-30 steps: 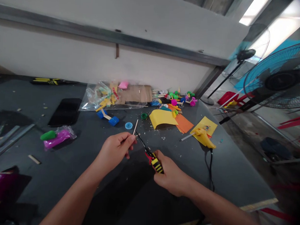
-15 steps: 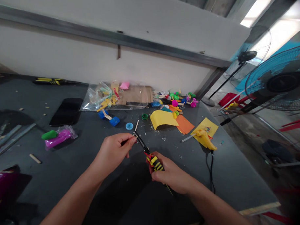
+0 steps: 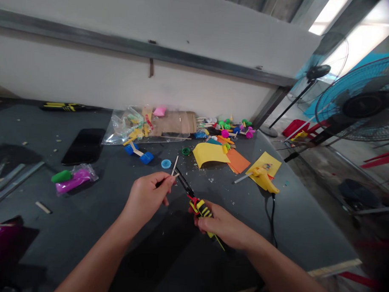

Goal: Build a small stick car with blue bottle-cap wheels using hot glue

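Left hand: The left hand [image 3: 150,191] reaches in from 7 o'clock, back of the hand up, thumb and forefinger pinched on a pale piece [image 3: 177,175] whose tip shows beyond them.
Right hand: The right hand [image 3: 215,223] comes from 4 o'clock, fingers wrapped around the yellow-and-black grips of long-nosed pliers [image 3: 188,190], which point to 11 o'clock.
Plier tips: slightly parted, close by the pale piece; whether they touch it I cannot tell.
Thin stick: A thin stick [image 3: 175,163] runs toward 12 just past the left fingertips; contact is unclear.
Tabletop: dark grey tabletop [image 3: 290,226], specked with crumbs.
Around the fingertips: blue cap [image 3: 166,163] at 11, green cap [image 3: 186,151] at 1, curled yellow sheet [image 3: 210,155] at 2, yellow glue gun [image 3: 263,180] at 3, purple packet [image 3: 74,182] at 9, black phone [image 3: 84,146] and blue-wheeled piece [image 3: 145,157] at 10, clear plastic bag [image 3: 113,134] at 11.
Room: white wall panel [image 3: 89,65] across 12, black fan [image 3: 363,105] off the table at 2.
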Demonstrator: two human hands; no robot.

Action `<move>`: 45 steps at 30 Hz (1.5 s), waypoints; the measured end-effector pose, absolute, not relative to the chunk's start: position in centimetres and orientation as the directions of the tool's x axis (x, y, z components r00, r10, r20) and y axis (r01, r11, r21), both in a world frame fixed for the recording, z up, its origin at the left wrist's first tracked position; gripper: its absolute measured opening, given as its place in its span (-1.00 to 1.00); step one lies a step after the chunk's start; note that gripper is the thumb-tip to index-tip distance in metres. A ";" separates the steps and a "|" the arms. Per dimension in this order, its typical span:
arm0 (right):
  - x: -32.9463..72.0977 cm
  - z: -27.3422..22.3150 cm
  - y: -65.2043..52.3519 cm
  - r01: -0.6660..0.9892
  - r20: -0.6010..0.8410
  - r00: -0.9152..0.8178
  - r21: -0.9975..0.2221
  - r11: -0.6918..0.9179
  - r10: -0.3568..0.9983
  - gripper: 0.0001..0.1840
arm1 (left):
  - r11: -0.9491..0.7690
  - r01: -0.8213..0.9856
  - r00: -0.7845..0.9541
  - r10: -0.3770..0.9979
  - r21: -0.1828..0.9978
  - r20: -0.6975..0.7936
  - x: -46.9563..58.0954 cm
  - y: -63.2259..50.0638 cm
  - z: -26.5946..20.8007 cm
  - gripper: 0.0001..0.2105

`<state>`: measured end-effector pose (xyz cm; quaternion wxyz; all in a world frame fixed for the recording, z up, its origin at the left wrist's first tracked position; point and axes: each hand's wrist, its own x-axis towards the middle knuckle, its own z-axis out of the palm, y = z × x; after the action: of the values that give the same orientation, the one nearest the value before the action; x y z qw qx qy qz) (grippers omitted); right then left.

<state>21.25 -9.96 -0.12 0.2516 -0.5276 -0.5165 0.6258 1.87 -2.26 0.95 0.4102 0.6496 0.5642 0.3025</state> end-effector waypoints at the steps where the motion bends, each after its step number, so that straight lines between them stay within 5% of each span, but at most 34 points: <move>1: 21.2 -0.1 -9.9 0.233 -0.399 -0.316 -0.912 -0.338 0.861 -0.68 | -0.027 0.481 0.180 0.981 0.876 -0.069 1.9 -2.3 1.0 -0.73; 21: 21.0 0.0 -9.8 0.334 -0.384 -0.287 -0.899 -0.284 0.878 -0.71 | -0.208 0.545 0.246 0.966 0.812 0.082 1.7 -2.7 0.7 -0.76; 31: 20.2 -0.1 -10.3 0.171 -0.278 -0.287 -0.956 -0.236 0.917 -0.68 | -0.225 0.522 0.246 0.963 0.823 0.108 2.3 -3.1 1.5 -0.75; 45: 20.0 0.0 -9.9 0.372 -0.320 -0.194 -0.898 -0.232 0.927 -0.70 | -0.100 0.466 0.180 0.983 0.879 0.016 3.1 -2.7 1.4 -0.76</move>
<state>19.99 -9.90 0.01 0.2614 -0.5785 -0.5616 0.5306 3.14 -2.65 1.43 0.3885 0.6627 0.5469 0.3328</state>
